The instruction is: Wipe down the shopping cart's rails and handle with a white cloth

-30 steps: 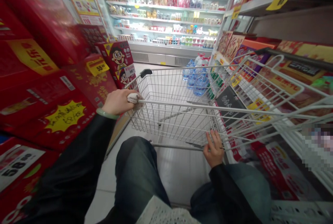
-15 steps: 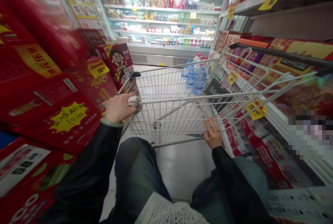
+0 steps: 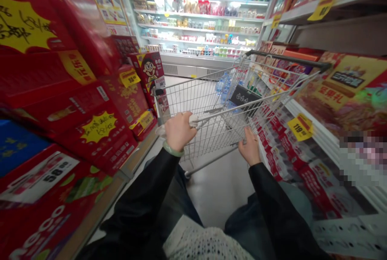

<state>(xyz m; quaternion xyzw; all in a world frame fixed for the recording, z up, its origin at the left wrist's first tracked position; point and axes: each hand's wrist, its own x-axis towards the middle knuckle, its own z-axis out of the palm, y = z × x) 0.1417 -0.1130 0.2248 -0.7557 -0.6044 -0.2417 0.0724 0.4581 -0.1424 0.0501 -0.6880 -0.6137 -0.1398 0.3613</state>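
A wire shopping cart [image 3: 196,94] stands tipped up in a store aisle, its black push bar [image 3: 284,59] raised at the right. My left hand [image 3: 179,131], with a green bangle on the wrist, is closed round the cart's top rim wire and also holds a crumpled white tissue [image 3: 193,121]. My right hand [image 3: 250,147] grips a lower wire of the cart's rear frame. A black placard [image 3: 243,95] hangs inside the basket. My legs in jeans show below.
Stacked red gift boxes [image 3: 99,127] with yellow price tags fill the left side. Shelves of boxed goods [image 3: 341,90] with a yellow price tag [image 3: 300,127] line the right. A lit chiller wall [image 3: 199,22] stands at the aisle's far end, with water bottles [image 3: 222,82] before it.
The cart has tilted further and swung to the right, its push bar rising. Both hands moved with it, closer together and toward the middle. The view shifted left.
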